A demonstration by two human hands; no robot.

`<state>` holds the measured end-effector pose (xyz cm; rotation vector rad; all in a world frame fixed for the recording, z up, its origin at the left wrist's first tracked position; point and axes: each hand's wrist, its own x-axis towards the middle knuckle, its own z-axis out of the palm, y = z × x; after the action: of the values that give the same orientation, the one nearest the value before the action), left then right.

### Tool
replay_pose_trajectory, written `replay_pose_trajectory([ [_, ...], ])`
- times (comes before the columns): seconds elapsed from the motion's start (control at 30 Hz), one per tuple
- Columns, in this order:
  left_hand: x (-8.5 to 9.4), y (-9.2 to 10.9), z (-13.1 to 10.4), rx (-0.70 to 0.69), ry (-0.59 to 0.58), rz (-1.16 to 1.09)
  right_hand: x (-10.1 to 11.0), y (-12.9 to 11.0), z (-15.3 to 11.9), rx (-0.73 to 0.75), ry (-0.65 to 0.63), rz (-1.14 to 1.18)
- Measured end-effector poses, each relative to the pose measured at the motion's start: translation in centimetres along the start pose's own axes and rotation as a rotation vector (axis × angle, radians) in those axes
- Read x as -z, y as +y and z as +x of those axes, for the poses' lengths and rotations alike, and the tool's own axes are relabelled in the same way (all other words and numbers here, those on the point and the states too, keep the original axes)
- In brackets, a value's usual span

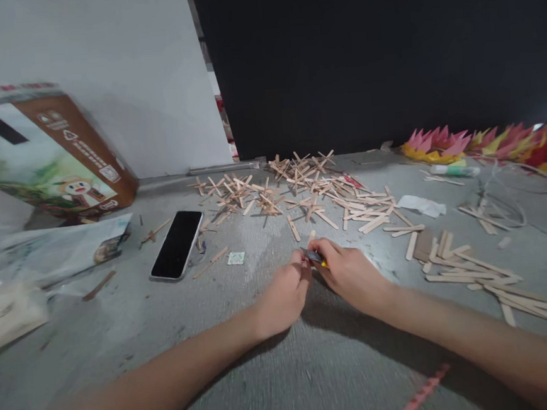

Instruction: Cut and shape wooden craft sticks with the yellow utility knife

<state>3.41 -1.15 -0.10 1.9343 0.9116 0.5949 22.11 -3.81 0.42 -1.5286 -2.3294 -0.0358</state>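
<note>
My left hand (287, 292) is closed, its fingers pinched around a wooden craft stick (312, 234). Only the stick's far end shows, just past the fingertips; the rest is hidden. In my closed right hand (350, 275) is a utility knife (311, 254) with a grey metal part and a bit of yellow. The knife points left and touches or nearly touches the left fingertips. Both hands meet low over the grey table (278, 381). Beyond them lies a heap of craft sticks (363, 201), many joined into small crosses (263, 196).
A black phone (177, 244) and a small white packet (236, 258) lie to the left. Loose sticks (477, 271) spread at the right, near a glue stick (455, 170) and pink-yellow paper petals (434, 145). A printed box (61, 152) stands far left. A pink strip (423, 392) lies in front.
</note>
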Motion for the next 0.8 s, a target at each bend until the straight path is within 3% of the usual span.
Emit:
replay_pose_trajectory([
  [0.57, -0.02, 0.06, -0.17, -0.008, -0.003, -0.054, -0.61, 0.07, -0.11, 0.083, 0.069, -0.073],
  [0.8, -0.52, -0.83, 0.27, -0.050, 0.069, -0.357, -1.01, 0.61, -0.44, 0.061, 0.153, 0.105],
])
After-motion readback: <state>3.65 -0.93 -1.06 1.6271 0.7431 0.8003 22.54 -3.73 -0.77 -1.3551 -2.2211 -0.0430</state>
